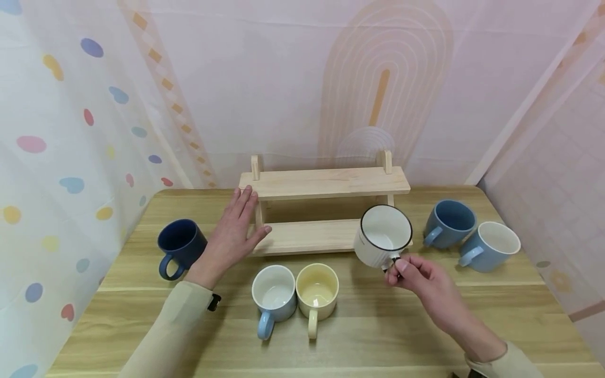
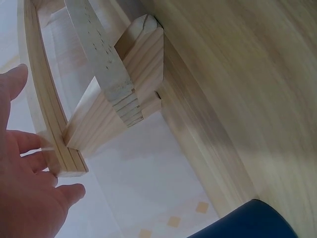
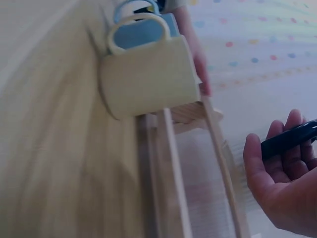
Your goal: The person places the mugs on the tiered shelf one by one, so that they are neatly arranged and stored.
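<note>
My right hand (image 1: 420,283) pinches the handle of a white mug with a black rim (image 1: 384,233). The mug is tilted and overlaps the right end of the lower board of a two-tier wooden shelf (image 1: 326,184). In the right wrist view, fingers curl around a dark handle (image 3: 287,141); the mug's body is out of frame there. My left hand (image 1: 231,231) rests with extended fingers at the left end of the shelf's upper board (image 2: 69,166). A dark blue mug (image 1: 181,244) stands just left of that hand.
In front of the shelf stand a light blue mug with white inside (image 1: 279,310) and a pale yellow mug (image 1: 323,310), side by side. At the right are a grey-blue mug (image 1: 446,231) and another light blue mug (image 1: 489,254). A patterned curtain (image 1: 264,79) hangs behind the table.
</note>
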### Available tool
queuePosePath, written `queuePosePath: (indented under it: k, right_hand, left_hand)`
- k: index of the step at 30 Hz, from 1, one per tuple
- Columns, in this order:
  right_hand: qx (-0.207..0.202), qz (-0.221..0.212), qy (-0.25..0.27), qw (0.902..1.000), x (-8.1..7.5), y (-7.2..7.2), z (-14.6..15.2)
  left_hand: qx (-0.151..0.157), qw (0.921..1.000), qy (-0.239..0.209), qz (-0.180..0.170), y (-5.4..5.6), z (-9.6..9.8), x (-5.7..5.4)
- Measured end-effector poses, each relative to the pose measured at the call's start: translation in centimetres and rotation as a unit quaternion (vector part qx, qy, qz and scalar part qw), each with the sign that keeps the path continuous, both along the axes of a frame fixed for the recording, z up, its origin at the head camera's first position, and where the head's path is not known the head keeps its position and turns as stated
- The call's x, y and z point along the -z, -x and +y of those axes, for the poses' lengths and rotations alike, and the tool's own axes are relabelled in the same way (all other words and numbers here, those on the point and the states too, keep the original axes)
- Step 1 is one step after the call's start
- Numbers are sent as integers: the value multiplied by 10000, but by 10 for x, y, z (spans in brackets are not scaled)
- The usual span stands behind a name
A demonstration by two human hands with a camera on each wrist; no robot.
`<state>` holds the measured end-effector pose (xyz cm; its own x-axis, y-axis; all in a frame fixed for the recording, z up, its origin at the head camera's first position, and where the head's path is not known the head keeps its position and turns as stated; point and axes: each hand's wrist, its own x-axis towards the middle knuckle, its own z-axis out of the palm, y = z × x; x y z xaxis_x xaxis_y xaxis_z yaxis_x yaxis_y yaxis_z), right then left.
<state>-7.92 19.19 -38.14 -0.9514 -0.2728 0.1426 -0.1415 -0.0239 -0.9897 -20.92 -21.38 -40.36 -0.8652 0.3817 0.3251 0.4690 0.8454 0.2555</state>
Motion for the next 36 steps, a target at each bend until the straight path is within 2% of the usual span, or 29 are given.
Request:
queuePosePath:
  k: [10, 15, 25, 36]
  right_hand:
    - [293, -111, 626, 9975, -18, 18, -5]
    - [355, -24, 847, 9958, -25, 29, -7]
    - [478, 64, 1013, 9937, -33, 52, -17]
    - [693, 466, 842, 9929, -40, 79, -24]
  left_hand:
    - [-96, 9999, -98, 12, -2, 2, 3]
    - [-65, 9995, -256, 172, -3, 4, 4]
    - [-142, 9953, -672, 683, 0, 11, 9]
    - [-201, 9940, -709, 807, -1, 13, 9]
